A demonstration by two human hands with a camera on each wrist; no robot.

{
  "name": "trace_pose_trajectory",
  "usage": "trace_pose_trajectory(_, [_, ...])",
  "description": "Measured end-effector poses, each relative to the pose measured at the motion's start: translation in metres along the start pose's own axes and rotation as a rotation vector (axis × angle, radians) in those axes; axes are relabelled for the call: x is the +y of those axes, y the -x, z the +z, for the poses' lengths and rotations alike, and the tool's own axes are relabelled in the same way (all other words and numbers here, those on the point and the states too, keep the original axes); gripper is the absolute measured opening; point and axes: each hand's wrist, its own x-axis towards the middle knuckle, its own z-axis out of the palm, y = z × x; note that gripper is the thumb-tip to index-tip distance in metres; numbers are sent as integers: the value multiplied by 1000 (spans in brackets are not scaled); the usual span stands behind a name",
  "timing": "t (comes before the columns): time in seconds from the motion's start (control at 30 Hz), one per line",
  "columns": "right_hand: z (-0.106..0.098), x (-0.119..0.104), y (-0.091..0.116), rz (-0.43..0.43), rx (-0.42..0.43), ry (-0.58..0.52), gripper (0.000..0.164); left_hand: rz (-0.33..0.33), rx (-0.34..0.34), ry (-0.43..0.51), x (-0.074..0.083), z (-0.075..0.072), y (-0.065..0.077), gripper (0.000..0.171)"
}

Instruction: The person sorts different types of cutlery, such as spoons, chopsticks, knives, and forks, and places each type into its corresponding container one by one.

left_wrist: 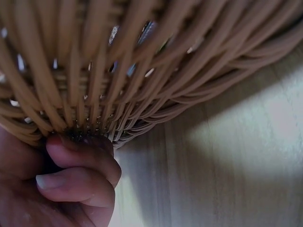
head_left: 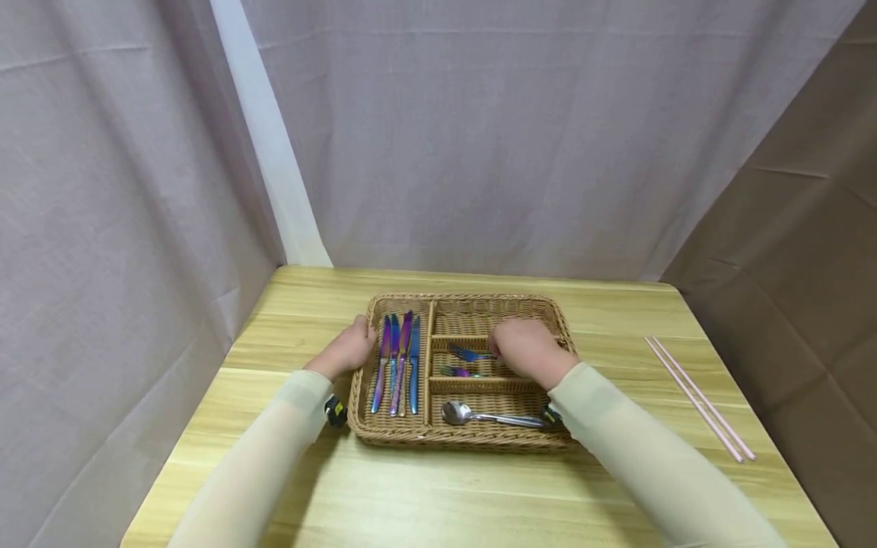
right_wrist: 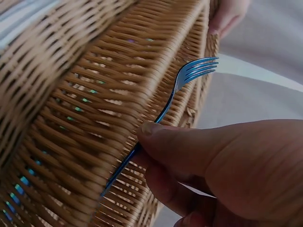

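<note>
Head view: sleeved forearms reach to the wicker tray (head_left: 462, 440). Left hand (head_left: 349, 350) grips its left rim; right hand (head_left: 527, 352) holds a blue fork (head_left: 468, 353) over the middle compartment. Knives (head_left: 397, 365), a second fork (head_left: 457, 372) and a spoon (head_left: 489, 416) are already sorted; chopsticks (head_left: 699, 396) remain right of the tray.

Left wrist view: curled fingers (left_wrist: 80, 161) clamp the tray wall (left_wrist: 142, 66).

Right wrist view: thumb (right_wrist: 189, 146) and fingers pinch the fork's handle, not yet released.

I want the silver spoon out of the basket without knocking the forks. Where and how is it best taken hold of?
Grip the spoon by its slim handle, coming from above on the right. It lies flat along the near compartment of the wicker basket, bowl to the left, handle towards the right hand, which pinches a blue fork one compartment further back.
</note>
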Motion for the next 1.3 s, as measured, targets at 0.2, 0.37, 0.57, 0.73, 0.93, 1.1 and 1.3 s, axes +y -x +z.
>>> trace_pose_trajectory(0.2, [11, -3, -4, -16, -24, 51, 39, 5, 7, -18, -1, 0, -2, 49])
trace_pose_trajectory(0.37, [17, -4, -7, -38, -18, 104, 35, -2, 9, -15, -1, 0, -2, 50])
trace_pose_trajectory(0.57, [22, -5, -11, -32, -32, 116, 37, 3, 8, -6, -1, -1, -2, 46])
trace_pose_trajectory(0.73, [25, -7, -13, -20, -46, 124, 39, 17, 9, -18, -1, -1, -2, 47])
trace_pose_trajectory(0.93, [27, -7, -14, -15, -44, 140, 39, 15, 9, -8, -2, -1, -2, 48])
trace_pose_trajectory(1.1, [28, -6, -15, -2, -58, 142, 40, 13, 5, -10, -1, -1, -1, 48])
trace_pose_trajectory(1.3, [27, -6, -15, 3, -68, 141, 36, 7, 1, -9, -2, -1, -2, 49])
